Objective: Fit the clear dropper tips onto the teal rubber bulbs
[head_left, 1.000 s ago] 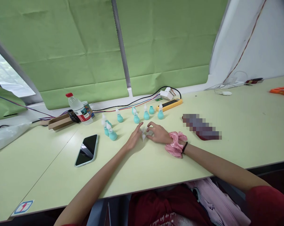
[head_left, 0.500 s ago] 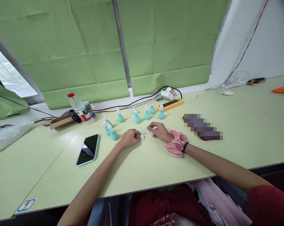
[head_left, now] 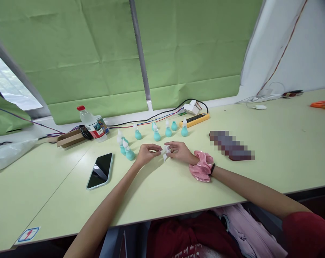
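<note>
My left hand [head_left: 149, 153] is closed, its thumb and fingertips pinching the left side of a small translucent white piece. Facing it, my right hand [head_left: 179, 152] is also closed, with a small white piece [head_left: 166, 147] at its fingertips. The fingertips partly hide both pieces, and whether they are joined cannot be told. Just below the fingers is a white nozzle tip [head_left: 165, 157]. Beyond my hands stand several turquoise squeeze bulbs [head_left: 157, 136] with white nozzle tips, and one turquoise bulb [head_left: 174, 125] has no tip. More tipped bulbs [head_left: 130, 154] are grouped left of my left hand.
A phone [head_left: 100, 171] lies left of my left forearm. Farther back are a water bottle [head_left: 92, 123], a can, an open cardboard box [head_left: 71, 139] and cables. A yellow power strip [head_left: 194, 120] lies behind the bulbs. A blurred dark red item [head_left: 232, 146] lies to the right.
Both hands have come closer together and lifted slightly, their fingertips now meeting around the small white pieces. The left fingers have stretched out from a curled grip. The bulbs have not moved.
</note>
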Tool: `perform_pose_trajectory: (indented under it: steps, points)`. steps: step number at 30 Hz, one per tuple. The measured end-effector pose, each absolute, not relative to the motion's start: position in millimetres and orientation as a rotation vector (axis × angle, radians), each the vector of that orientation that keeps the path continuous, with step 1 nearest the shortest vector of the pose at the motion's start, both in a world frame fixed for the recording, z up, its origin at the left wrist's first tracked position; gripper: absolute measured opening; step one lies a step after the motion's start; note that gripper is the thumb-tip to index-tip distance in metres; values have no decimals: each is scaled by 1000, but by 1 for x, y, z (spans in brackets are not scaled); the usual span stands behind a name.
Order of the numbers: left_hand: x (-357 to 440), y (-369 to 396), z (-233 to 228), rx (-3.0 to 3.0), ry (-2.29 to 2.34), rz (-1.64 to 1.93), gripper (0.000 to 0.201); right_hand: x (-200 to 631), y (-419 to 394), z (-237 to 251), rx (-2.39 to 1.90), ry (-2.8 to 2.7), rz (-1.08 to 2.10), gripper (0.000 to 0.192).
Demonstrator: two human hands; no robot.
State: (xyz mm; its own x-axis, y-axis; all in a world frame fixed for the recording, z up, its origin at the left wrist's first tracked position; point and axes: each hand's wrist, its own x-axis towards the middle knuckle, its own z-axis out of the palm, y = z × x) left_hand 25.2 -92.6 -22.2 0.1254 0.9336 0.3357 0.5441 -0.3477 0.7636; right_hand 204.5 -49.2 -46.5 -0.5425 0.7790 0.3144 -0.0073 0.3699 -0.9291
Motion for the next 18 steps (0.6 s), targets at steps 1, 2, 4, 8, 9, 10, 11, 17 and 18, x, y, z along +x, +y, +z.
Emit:
perform_pose_trajectory:
  steps: [1,2,4,8,9,10,11,17,18]
  points:
    - [27,-93,-22,1907,1392,1144,27,204,-50,-46,-664,-1832,1237,43]
    - [28,-94,-22,1862,1363,1165,28,204,-52,-45,-651,-1834,1235,42]
    - [30,-95,-21,1789,1318,1196,27,204,-55,-42,-629,-1853,1273,42]
    - [33,-98,-19,1777,1304,1245,27,203,-59,-41,-682,-1786,1396,45]
    - [33,-100,-18,1784,1305,1258,27,203,-58,-41,-711,-1740,1432,45]
    - [34,-101,-18,1796,1309,1267,27,203,-58,-41,-737,-1694,1466,44]
    - [35,-102,-18,1816,1315,1272,27,203,-56,-42,-757,-1656,1494,43]
    - [41,-105,-21,2051,1368,1316,22,203,-51,-43,-772,-1575,1585,43]
    - [42,-105,-22,2081,1376,1317,21,204,-51,-43,-768,-1569,1604,43]
